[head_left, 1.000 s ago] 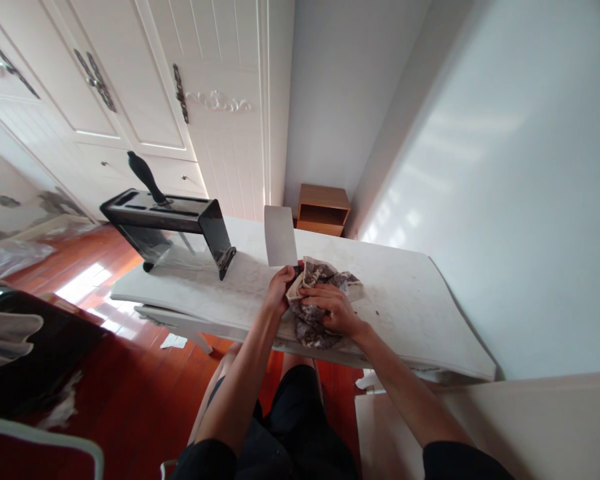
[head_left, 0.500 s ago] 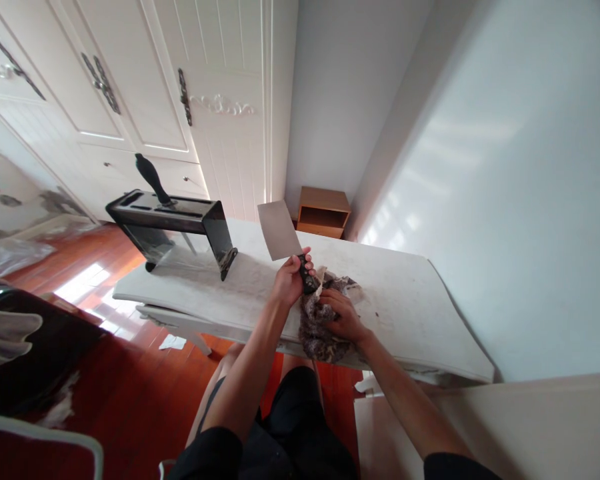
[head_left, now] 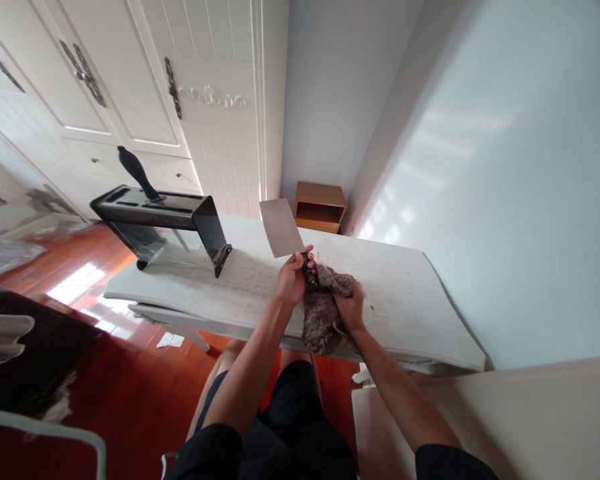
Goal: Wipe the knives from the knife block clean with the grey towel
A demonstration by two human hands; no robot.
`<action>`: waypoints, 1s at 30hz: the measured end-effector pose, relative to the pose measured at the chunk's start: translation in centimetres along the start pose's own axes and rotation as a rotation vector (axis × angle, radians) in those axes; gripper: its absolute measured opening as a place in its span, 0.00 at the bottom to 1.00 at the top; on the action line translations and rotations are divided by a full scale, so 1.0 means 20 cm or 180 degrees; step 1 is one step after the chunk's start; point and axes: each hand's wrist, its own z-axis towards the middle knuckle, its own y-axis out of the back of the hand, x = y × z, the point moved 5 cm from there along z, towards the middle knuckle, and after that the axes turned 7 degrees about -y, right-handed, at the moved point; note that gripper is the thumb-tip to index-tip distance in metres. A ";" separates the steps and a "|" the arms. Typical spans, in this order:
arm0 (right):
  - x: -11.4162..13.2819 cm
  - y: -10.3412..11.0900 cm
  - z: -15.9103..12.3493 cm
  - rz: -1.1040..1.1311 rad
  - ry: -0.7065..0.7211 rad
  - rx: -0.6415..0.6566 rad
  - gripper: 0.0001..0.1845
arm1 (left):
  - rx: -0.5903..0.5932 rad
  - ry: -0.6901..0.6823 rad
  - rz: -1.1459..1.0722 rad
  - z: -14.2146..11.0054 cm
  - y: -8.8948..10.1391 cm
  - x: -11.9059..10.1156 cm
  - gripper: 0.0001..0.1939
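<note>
My left hand (head_left: 294,277) is closed round the black handle of a cleaver (head_left: 283,228), whose broad grey blade points up and away from me over the table. In my right hand (head_left: 351,303) is a bunched grey-brown rag (head_left: 324,321); its upper fold lies against the lower end of the handle, and the rest hangs toward the table's front edge. To the left stands a black knife block (head_left: 153,208) with open sides. One black-handled knife (head_left: 136,172) sits in its top, the blade showing beneath.
The white table (head_left: 405,287) has dusty marks and small specks. Behind it are a white wardrobe (head_left: 225,147) and a small wooden cabinet (head_left: 321,200). A wall (head_left: 520,167) rises on the right. Some paper (head_left: 171,340) lies on the red wooden floor.
My right hand has shifted slightly right and regripped the rag, folding it over at the handle's end. The cleaver stays in my left hand, almost unmoved. The view has turned slightly right.
</note>
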 end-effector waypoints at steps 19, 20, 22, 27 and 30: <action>-0.08 0.15 0.06 -0.0091 -0.0756 -0.0945 0.28 | -0.0274 -0.0162 0.2485 -0.20 0.26 -0.15 0.15; -0.07 0.14 0.06 -0.0122 -0.0777 -0.0897 0.28 | -0.0343 -0.0196 0.2595 -0.21 0.27 -0.16 0.15; -0.07 0.14 0.06 -0.0154 -0.0830 -0.0830 0.27 | -0.0413 -0.0297 0.2721 -0.22 0.28 -0.19 0.14; -0.07 0.15 0.05 -0.0269 -0.0937 -0.0790 0.28 | -0.0366 -0.0690 0.3014 -0.27 0.28 -0.34 0.12; -0.07 0.15 0.04 -0.0294 -0.0975 -0.0737 0.28 | -0.0267 -0.1130 0.3426 -0.30 0.26 -0.48 0.13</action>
